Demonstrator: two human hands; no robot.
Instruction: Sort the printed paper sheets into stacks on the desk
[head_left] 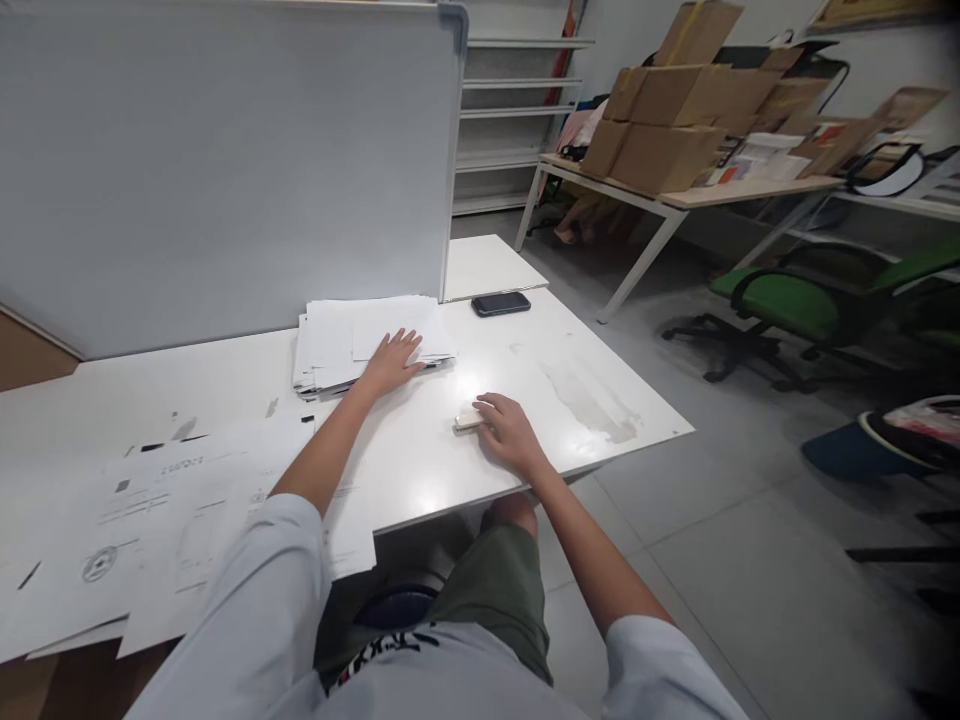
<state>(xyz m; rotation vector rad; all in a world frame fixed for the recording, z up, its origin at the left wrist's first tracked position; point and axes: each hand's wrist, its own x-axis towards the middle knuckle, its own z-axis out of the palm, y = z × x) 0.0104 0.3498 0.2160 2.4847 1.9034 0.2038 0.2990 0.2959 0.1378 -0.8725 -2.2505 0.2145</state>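
Observation:
My left hand (394, 360) lies flat on a stack of white papers (326, 335), its fingers spread and pointing away from me. The sheets in the stack are slightly uneven at the edges. To the right, my right hand (510, 432) rests on the table with its fingers curled over a small pale stapler (466, 422). Only the stapler's left end shows; the rest is under the fingers. Loose printed sheets (187, 510) overlap on the table at the left, some hanging past the front edge.
A black phone (501, 304) lies beyond my hands on the white table (525, 360). A grey board (225, 170) stands along the back. Cardboard boxes (667, 150) are piled on another table, with a green chair (787, 300) and a dark blue bin (862, 445) at the right.

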